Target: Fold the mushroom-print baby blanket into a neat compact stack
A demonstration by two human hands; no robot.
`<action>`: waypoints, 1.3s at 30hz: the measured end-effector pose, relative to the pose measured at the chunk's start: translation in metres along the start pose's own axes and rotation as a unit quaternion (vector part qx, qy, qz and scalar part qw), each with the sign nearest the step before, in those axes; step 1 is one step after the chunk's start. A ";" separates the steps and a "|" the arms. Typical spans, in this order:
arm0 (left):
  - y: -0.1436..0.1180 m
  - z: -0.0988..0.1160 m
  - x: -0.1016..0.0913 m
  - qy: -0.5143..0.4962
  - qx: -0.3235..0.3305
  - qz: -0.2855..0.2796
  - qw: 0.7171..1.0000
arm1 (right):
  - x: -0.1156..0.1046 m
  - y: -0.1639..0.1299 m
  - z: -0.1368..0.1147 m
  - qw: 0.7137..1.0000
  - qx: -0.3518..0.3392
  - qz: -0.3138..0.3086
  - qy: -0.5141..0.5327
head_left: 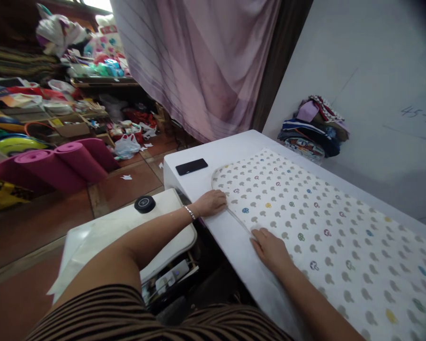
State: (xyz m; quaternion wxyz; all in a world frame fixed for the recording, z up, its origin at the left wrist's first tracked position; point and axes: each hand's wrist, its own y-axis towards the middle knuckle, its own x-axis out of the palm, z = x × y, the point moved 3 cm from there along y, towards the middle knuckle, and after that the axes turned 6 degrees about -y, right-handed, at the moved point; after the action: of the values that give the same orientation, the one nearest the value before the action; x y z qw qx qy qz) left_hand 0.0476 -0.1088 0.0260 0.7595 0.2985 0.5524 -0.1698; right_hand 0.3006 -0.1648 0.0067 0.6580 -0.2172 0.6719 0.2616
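A large white cloth [305, 203], printed with grey mushroom-like shapes and a few coloured ones, lies flat on a white-covered table [227, 148]. A narrow pale border runs along its near edge and round its curved corner. My left hand [213, 202], with a silver bracelet at the wrist, is closed on that edge close to the corner; its fingertips are partly hidden. Farther along the same edge, my right hand [270, 247] pinches the border between thumb and fingers. The border stretches fairly straight between my two hands.
A black phone [191, 166] lies by the table's left corner. On my left stands a lower white table [117, 222] with a round black object [145, 204]. Folded clothes [312, 128] are stacked by the wall. Rolled pink mats [71, 163] lie on the floor beyond.
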 end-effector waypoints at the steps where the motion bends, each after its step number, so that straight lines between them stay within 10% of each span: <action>1: 0.001 -0.001 0.000 -0.005 -0.020 0.011 1.000 | 0.000 0.000 -0.001 1.000 0.001 0.003 -0.005; 9: -0.001 -0.011 -0.003 0.041 -0.244 0.095 0.964 | 0.000 -0.001 -0.006 1.000 0.005 -0.006 -0.029; 18: -0.006 -0.037 -0.013 -0.050 -0.528 0.161 0.832 | -0.003 0.000 -0.007 0.999 0.007 -0.018 -0.043; 39: 0.012 -0.062 -0.016 -0.110 -0.597 0.092 0.789 | -0.002 -0.003 -0.008 0.999 0.013 0.032 0.006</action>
State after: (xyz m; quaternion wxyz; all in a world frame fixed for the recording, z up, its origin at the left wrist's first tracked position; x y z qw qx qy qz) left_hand 0.0034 -0.0609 0.0309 0.8541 -0.1860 0.4260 0.2334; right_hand 0.2964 -0.1721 0.0080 0.6483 -0.1888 0.6855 0.2724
